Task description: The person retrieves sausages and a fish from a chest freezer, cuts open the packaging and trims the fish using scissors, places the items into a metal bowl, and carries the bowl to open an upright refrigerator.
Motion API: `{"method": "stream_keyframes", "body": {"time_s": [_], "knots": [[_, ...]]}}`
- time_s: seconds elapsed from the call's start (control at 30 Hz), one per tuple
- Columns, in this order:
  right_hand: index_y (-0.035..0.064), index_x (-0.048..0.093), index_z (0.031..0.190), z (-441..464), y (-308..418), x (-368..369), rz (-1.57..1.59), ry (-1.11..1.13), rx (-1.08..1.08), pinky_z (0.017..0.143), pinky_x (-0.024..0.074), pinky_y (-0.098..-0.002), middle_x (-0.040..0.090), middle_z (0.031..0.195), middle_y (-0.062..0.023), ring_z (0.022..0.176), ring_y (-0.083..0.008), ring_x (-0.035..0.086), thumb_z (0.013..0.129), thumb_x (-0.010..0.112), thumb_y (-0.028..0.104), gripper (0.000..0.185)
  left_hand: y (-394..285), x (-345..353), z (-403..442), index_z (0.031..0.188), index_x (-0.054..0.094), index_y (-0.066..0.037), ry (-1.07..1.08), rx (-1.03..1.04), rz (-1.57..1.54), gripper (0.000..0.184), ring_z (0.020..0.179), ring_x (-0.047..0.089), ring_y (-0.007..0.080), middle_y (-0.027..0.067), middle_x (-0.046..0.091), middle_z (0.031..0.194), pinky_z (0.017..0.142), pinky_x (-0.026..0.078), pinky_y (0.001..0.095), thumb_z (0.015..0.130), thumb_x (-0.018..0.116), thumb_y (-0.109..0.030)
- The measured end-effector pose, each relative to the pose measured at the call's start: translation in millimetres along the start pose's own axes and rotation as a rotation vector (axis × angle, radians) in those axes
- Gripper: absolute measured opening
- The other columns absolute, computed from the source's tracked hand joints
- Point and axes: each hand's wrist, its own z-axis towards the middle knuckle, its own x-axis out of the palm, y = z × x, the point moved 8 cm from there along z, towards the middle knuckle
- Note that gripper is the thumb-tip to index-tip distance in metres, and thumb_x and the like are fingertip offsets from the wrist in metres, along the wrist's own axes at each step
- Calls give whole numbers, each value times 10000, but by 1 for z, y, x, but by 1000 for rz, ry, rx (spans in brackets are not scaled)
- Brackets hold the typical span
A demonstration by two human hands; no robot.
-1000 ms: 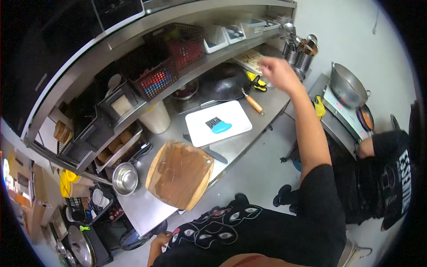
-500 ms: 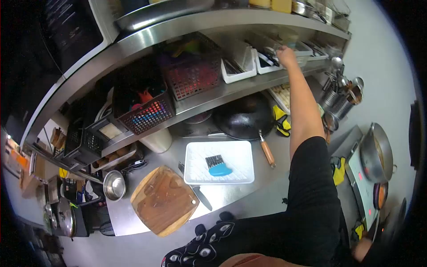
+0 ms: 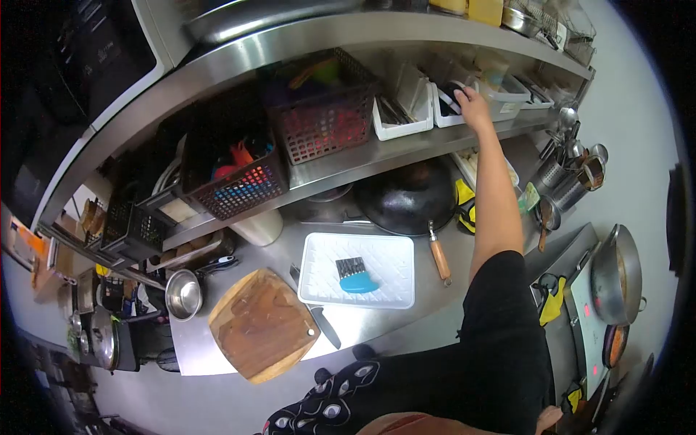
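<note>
My right arm stretches up to the shelf, and my right hand [image 3: 475,107] is at a white bin [image 3: 448,119] of dark and pale utensils. Its fingers are curled at the bin's right side; what they grip is hidden. A clear plastic tub [image 3: 507,98] stands just right of the hand. Below, on the steel counter, lies a white tray [image 3: 319,279] with a blue-handled crinkle cutter [image 3: 357,277] in it. A knife [image 3: 326,328] lies between the tray and a wooden cutting board [image 3: 264,326]. My left hand is out of view.
A black wok [image 3: 407,196] with a wooden handle sits under the shelf [image 3: 333,163]. Plastic baskets [image 3: 326,123] line the shelf. Utensil holders [image 3: 569,192] stand at the right, above a large pot [image 3: 615,275]. Another person's hand [image 3: 549,419] seems to show at the lower right.
The view has shifted slightly, and the shelf bins appear farther right. My right hand stays at the utensil bin, with its fingers now clearer. The hand at the lower right has moved left.
</note>
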Motion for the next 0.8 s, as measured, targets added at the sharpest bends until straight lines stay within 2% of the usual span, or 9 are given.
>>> {"method": "stream_keyframes", "body": {"time_s": [0.1, 0.17, 0.27, 0.4, 0.43, 0.53, 0.57, 0.67, 0.8], "knots": [[28, 592, 1109, 22, -22, -11, 252, -127, 169, 775, 468, -352, 625, 1044, -172, 855, -248, 625, 873, 554, 343, 395, 3, 0, -3, 1147, 514, -57, 5, 9, -22, 379, 768, 621, 227, 109, 624, 955, 573, 533, 369, 775, 582, -83], [20, 532, 1201, 1, 10, -27, 387, -16, 358, 829, 449, -361, 571, 1158, -206, 946, -275, 605, 863, 570, 331, 461, 9, -1, -5, 1153, 507, -54, 9, 12, -44, 387, 765, 621, 229, 113, 622, 958, 574, 535, 368, 775, 585, -76], [26, 553, 1174, 22, 3, -10, -248, 149, -27, 822, 461, -399, 564, 1146, -225, 968, -310, 594, 850, 578, 364, 469, 19, -2, -12, 1162, 498, -49, 19, 19, -78, 400, 761, 622, 231, 118, 620, 962, 575, 537, 366, 773, 591, -65], [18, 626, 1038, -4, 102, -25, -724, -118, -258, 856, 462, -453, 590, 1110, -215, 972, -346, 597, 814, 580, 317, 376, 37, 1, -30, 1175, 486, -42, 44, 40, -167, 418, 755, 623, 235, 125, 617, 968, 577, 541, 364, 772, 599, -51], [29, 621, 1066, 9, 94, -2, -822, 120, -237, 902, 444, -447, 579, 1153, -198, 1060, -348, 564, 792, 561, 202, 330, 45, 2, -37, 1178, 483, -40, 57, 47, -201, 423, 754, 624, 236, 126, 616, 970, 577, 542, 363, 771, 601, -47], [67, 572, 1177, 31, 64, 45, -939, 484, -89, 898, 444, -425, 532, 1215, -210, 1118, -336, 522, 774, 524, 130, 411, 61, 10, -54, 1187, 473, -35, 134, 108, -335, 437, 750, 625, 239, 132, 614, 974, 578, 544, 362, 770, 606, -37], [94, 568, 1193, 62, 25, 74, -912, 536, -142, 934, 421, -435, 510, 1246, -206, 1176, -327, 484, 783, 468, 105, 423, 59, 22, -59, 1181, 480, -44, 216, 196, -367, 442, 747, 625, 240, 132, 612, 978, 571, 542, 363, 760, 613, -37], [126, 518, 1255, 39, 89, 57, -1134, 452, -252, 1016, 308, -520, 470, 1309, -170, 1216, -313, 450, 848, 413, 176, 423, 88, 17, -72, 1150, 496, -60, -25, 12, -372, 415, 729, 626, 223, 110, 625, 912, 572, 539, 353, 755, 623, -76], [140, 509, 1261, 44, 92, 51, -1069, 316, -285, 1023, 297, -525, 447, 1337, -147, 1232, -300, 434, 885, 402, 266, 411, 85, 19, -74, 1062, 525, -56, -128, -51, -264, 298, 710, 616, 216, 108, 621, 862, 566, 520, 354, 777, 592, -108]]}}
